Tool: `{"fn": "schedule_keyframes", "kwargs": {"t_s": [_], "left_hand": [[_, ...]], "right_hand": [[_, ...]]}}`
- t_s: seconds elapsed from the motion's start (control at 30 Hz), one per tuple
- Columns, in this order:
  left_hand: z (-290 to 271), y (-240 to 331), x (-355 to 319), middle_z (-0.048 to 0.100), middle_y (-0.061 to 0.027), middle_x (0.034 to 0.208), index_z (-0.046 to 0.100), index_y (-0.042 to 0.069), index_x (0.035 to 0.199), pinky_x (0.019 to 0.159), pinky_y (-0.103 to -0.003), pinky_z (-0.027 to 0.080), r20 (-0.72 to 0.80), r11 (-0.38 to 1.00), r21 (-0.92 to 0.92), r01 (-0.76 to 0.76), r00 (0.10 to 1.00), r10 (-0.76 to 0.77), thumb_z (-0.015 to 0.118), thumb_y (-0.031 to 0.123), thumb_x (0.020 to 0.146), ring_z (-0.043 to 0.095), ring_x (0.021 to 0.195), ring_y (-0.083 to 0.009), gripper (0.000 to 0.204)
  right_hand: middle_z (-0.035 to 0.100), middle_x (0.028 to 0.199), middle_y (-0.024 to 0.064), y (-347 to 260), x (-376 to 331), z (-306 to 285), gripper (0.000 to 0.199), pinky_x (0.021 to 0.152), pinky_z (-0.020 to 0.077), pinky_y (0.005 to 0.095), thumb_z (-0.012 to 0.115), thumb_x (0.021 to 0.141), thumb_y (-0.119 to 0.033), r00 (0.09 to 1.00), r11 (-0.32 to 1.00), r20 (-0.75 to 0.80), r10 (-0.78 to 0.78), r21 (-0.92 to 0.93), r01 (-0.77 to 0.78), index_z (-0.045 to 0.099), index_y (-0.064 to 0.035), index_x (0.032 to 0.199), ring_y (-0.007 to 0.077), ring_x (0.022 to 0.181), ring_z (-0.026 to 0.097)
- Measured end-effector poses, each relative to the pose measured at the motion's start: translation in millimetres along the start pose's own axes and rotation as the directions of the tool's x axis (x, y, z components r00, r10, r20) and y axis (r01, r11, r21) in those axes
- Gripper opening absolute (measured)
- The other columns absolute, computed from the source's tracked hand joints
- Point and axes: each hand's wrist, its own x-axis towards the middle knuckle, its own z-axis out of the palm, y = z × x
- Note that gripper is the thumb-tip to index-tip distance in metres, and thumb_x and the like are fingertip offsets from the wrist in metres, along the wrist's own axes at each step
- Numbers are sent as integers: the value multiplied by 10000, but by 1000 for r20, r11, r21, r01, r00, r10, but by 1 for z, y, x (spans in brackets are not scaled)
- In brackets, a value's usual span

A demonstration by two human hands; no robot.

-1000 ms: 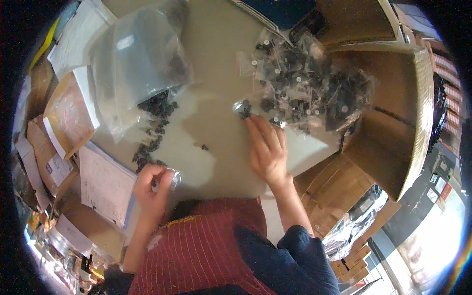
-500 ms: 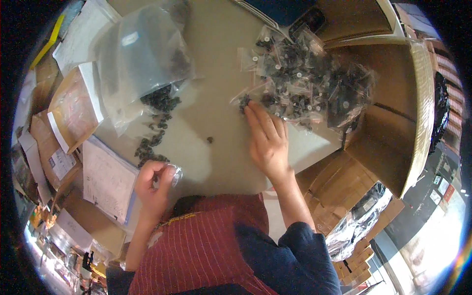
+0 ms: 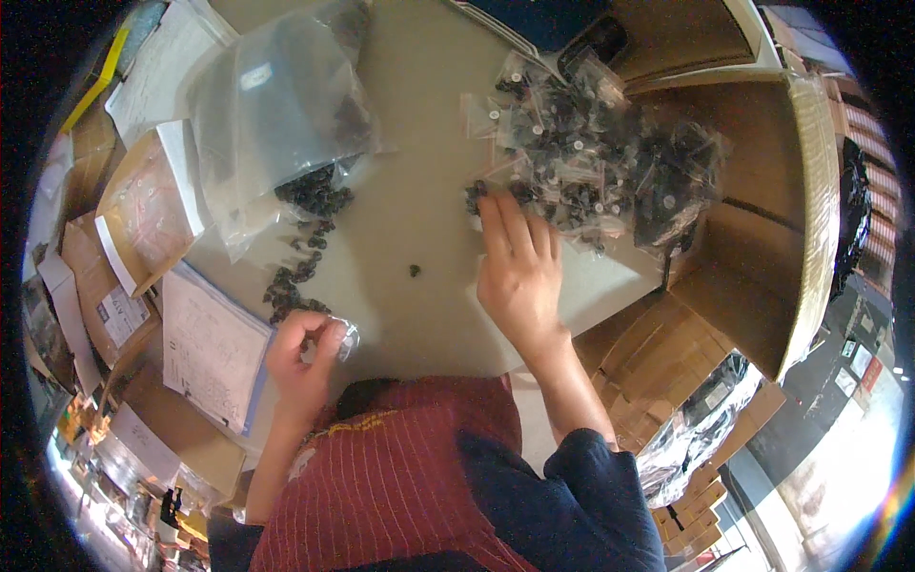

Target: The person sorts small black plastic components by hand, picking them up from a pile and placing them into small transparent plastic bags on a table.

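Observation:
In my left hand (image 3: 303,348), a small clear plastic bag (image 3: 347,339) is pinched between thumb and finger. My right hand (image 3: 519,262) reaches palm-down to the near left edge of a heap of small clear zip bags (image 3: 581,153) filled with dark parts. Its fingers are stretched out, the tips touching a small filled bag (image 3: 474,198); the thumb is hidden. Beside my left hand, small black parts (image 3: 286,291) trail back to a large clear plastic bag (image 3: 276,105) with more black parts at its mouth (image 3: 319,191). One black part (image 3: 415,271) lies alone mid-table.
An open cardboard box (image 3: 753,181) stands right of the heap, with another carton (image 3: 658,367) nearer me. A dark tray-like object (image 3: 548,19) sits at the back. Stacked papers (image 3: 214,348) and a brown envelope (image 3: 148,210) lie along the table's left side.
My right hand has shifted slightly at the edge of the heap, its fingertips still by the same filled bag. My left hand keeps its pinch on the clear bag.

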Motion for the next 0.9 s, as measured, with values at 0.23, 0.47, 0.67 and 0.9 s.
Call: {"fn": "schedule_keyframes", "kwargs": {"t_s": [0.23, 0.47, 0.67, 0.9], "left_hand": [[-1, -2, 1, 648, -39, 836, 659, 18, 887, 663, -259, 447, 18, 999, 33, -15, 1000, 15, 737, 118, 889, 572, 737, -119, 127], [-1, 6, 1, 638, -42, 910, 669, 9, 973, 737, -259, 457, -42, 997, -28, 66, 997, -67, 693, 78, 919, 569, 817, -124, 91], [-4, 20, 0, 662, -77, 923, 705, 7, 971, 707, -282, 465, 2, 967, 81, -241, 970, 242, 680, 34, 905, 601, 807, -167, 75], [-7, 33, -35, 558, -59, 746, 603, 40, 766, 616, -313, 433, -44, 970, 186, -156, 985, 167, 773, 126, 842, 536, 677, -184, 205]], "right_hand": [[568, 1330, 112, 1, 1, 4, 580, 957, 438, 434, 569, 731, 16, 1000, 999, 28, -9, -42, 11, 594, -41, 1307, 296, 1088, 552], [589, 1362, 48, 8, -12, 15, 572, 986, 431, 412, 599, 751, -49, 996, 998, -59, -65, -16, 64, 625, -94, 1321, 257, 1130, 550], [594, 1356, 98, 7, -10, 3, 549, 991, 428, 430, 568, 734, 17, 992, 991, -79, -96, 82, 102, 636, -60, 1273, 286, 1128, 559], [620, 1255, 158, -23, -34, -27, 530, 979, 433, 449, 549, 685, 91, 986, 908, -125, -110, 391, 151, 634, 3, 1201, 345, 1116, 578]]}}
